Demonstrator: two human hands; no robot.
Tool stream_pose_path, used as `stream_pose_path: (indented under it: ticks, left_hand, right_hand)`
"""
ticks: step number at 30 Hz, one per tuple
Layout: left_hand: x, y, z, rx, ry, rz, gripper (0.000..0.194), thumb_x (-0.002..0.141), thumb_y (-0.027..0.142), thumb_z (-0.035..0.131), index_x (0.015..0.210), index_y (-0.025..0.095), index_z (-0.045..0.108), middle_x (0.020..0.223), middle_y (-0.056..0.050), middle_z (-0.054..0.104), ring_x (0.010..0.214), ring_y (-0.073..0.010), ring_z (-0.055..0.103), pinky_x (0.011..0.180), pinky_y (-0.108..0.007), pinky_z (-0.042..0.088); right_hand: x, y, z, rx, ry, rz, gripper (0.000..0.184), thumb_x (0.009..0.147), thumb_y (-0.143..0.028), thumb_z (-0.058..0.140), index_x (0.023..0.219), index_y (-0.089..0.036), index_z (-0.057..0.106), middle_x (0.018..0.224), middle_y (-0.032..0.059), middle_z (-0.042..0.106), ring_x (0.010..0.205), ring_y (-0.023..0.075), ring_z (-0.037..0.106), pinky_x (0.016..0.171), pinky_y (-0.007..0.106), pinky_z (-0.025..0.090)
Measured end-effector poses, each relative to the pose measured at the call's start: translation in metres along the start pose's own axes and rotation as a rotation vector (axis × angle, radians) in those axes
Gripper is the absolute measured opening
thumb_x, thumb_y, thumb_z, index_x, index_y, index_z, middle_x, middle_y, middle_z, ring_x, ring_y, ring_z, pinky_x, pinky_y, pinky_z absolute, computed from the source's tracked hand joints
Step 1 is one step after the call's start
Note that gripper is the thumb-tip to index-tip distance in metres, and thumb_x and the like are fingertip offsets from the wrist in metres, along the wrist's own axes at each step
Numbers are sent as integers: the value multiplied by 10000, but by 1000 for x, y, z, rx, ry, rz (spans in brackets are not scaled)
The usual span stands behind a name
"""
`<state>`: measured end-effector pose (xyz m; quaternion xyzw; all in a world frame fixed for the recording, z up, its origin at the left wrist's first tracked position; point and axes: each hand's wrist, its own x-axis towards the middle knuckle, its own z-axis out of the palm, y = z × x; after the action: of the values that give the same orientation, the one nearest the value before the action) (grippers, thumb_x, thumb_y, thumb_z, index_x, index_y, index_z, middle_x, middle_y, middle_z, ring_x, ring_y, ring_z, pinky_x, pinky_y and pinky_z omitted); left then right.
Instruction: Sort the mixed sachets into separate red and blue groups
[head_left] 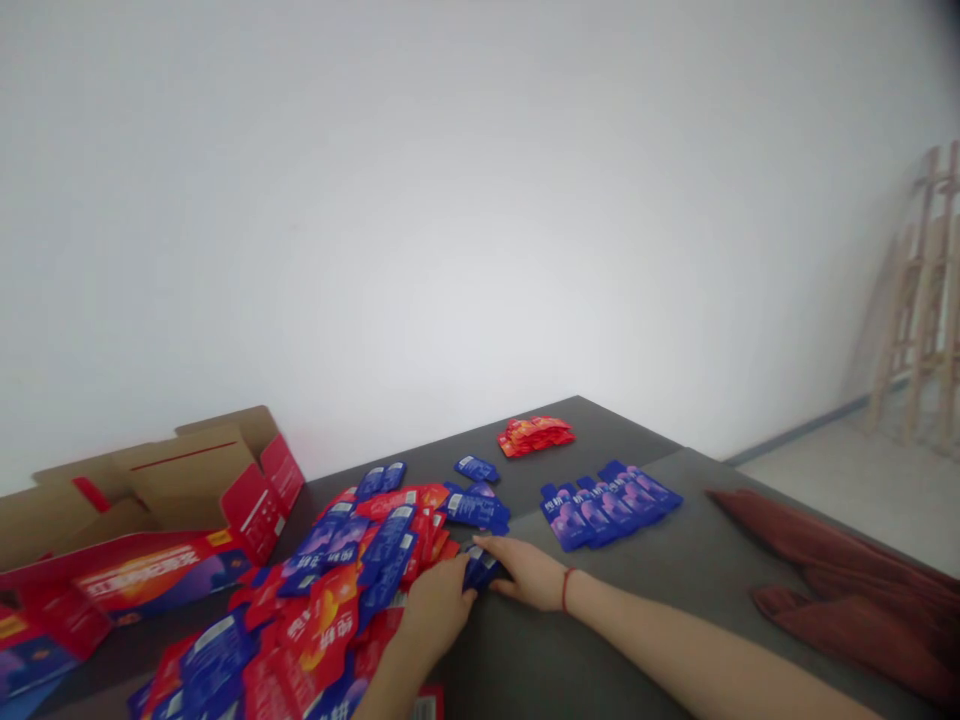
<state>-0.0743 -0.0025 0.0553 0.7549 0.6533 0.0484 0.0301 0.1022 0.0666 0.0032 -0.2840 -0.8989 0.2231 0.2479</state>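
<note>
Left hand and right hand pinch blue sachets beside pile; gathering step, apparently; next move needs even grip

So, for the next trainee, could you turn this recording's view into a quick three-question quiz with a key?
1. Multiple choice: what is at the wrist of the right hand? A) a watch; B) a red band; C) a sleeve cuff.
2. True or false: in the picture, the brown cloth lies to the right of the fanned blue packets.
3. Fill in the colour: between the left hand and the right hand is something ____, beside the mixed pile.

Key: 1. B; 2. True; 3. blue.
</note>
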Motion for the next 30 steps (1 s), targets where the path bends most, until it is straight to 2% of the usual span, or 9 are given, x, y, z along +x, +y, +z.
stream_pose_path:
  ticks: [5,8,11,14,17,19,25,28,30]
  left_hand:
    - [-1,0,-16,91,-27,-50,324,850,140,425,1122,196,592,1040,-77,690,964,-221,643,832,-314,458]
    - [-1,9,-27,107,29,-84,308,890,116,349,1060,204,589,942,-65,701,883,-215,661,751,-294,456]
    - [-2,27,-28,-48,107,-29,250,923,154,344,976,228,577,920,-29,689,859,-179,652,716,-248,433]
    - [-4,46,-10,-268,109,30,206,936,175,349,954,219,550,906,-10,671,843,-145,634,705,-217,414]
    - [-5,60,19,-376,0,27,189,901,122,369,984,198,521,903,-14,660,854,-140,628,708,-207,419]
    - [-7,67,32,-383,-35,37,249,871,90,379,1057,193,507,982,-27,655,922,-140,621,762,-207,428]
    - [-20,73,42,-179,105,185,479,831,75,344,1284,165,472,1386,-96,456,1299,-207,384,1085,-371,286]
    - [-25,71,53,-135,21,291,584,853,206,424,1418,99,316,1499,-139,284,1379,-262,249,1117,-440,250]
    - [-27,68,61,-121,-54,360,712,865,382,479,1448,52,236,1514,-172,214,1395,-302,184,1123,-474,234]
  right_hand:
    - [2,-3,-6,30,-24,-98,753,734,-267,675,1404,-103,375,1388,172,469,1282,271,423,1091,405,316]
    - [-7,-9,-21,130,112,-67,768,726,-277,684,1414,-163,361,1429,140,423,1310,266,380,1106,423,287]
    - [-17,-15,-30,334,255,66,647,782,-287,624,1384,-212,399,1339,98,525,1160,243,525,1010,409,406]
    - [-30,-14,-28,455,256,234,413,813,-289,578,1222,-232,562,1091,37,664,924,206,625,840,343,499]
    - [-46,-8,-19,437,155,404,246,815,-224,540,1040,-219,640,888,4,687,742,169,643,673,272,508]
    - [-56,-4,-17,354,105,456,212,814,-176,514,976,-210,646,830,1,683,693,161,639,643,262,496]
    - [-71,-14,-33,-182,137,322,264,814,-134,504,1039,-182,634,1036,86,659,998,237,594,897,369,452]
    - [-82,-20,-36,-226,76,166,390,824,-163,512,1208,-150,574,1277,129,561,1202,250,480,1049,407,353]
    - [-91,-20,-36,-184,-15,100,555,838,-267,549,1362,-119,441,1417,149,440,1311,254,376,1118,415,268]
